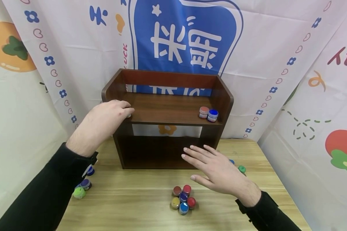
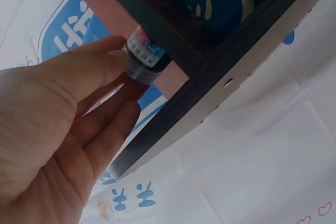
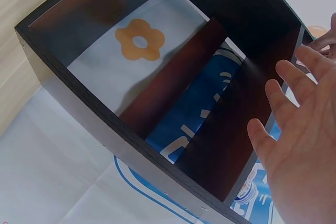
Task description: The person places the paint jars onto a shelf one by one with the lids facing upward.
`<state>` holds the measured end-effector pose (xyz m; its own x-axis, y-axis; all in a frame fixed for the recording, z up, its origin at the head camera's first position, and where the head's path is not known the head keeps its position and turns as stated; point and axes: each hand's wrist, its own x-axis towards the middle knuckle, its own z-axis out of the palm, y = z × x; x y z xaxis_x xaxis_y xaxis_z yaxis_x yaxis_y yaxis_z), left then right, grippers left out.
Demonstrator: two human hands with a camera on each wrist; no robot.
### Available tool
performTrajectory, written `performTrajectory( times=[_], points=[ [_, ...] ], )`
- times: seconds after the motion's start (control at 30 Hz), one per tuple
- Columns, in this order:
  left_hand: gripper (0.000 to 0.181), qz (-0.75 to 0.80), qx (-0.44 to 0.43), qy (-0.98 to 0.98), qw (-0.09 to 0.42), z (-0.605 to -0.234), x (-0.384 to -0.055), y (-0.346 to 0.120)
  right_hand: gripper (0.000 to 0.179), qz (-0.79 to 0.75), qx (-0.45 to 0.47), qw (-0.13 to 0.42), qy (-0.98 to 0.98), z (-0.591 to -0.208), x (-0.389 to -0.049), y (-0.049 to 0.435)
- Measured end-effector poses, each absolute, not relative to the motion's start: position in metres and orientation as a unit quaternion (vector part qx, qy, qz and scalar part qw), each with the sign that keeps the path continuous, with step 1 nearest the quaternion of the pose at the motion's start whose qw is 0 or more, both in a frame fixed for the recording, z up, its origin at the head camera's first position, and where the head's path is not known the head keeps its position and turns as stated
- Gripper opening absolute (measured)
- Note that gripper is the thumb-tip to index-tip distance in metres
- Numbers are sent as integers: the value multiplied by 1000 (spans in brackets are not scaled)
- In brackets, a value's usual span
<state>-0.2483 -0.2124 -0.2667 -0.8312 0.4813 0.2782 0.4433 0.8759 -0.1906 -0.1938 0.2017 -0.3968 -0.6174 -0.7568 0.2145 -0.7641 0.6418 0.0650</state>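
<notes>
My left hand (image 1: 105,120) is at the left end of the upper shelf of a dark brown wooden rack (image 1: 167,110). In the left wrist view, its thumb and fingers pinch a small paint jar (image 2: 144,51) with a printed label, right at the shelf's front edge. The hand hides most of that jar in the head view. My right hand (image 1: 217,170) hovers in front of the rack's lower right part, fingers straight and spread, holding nothing. On the upper shelf's right end, a jar with a reddish lid (image 1: 203,112) and a blue-lidded jar (image 1: 212,115) stand side by side.
A cluster of several paint jars (image 1: 183,197) stands on the wooden table (image 1: 133,199) in front of the rack. More jars (image 1: 85,184) are at the left, partly behind my sleeve. A green-lidded jar (image 1: 242,169) sits beyond my right hand. Printed cloth (image 1: 266,41) hangs behind.
</notes>
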Motion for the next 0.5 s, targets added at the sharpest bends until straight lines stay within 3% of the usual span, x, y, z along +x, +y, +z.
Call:
performTrajectory(
  times=[0.33, 0.5],
  points=[
    [41, 109, -229, -948, 194, -270, -251, -209, 71, 14, 428, 116, -896, -401, -194, 200],
    [44, 121, -218, -947, 202, -271, -249, -205, 71, 14, 426, 112, -898, -402, -194, 200]
  ],
)
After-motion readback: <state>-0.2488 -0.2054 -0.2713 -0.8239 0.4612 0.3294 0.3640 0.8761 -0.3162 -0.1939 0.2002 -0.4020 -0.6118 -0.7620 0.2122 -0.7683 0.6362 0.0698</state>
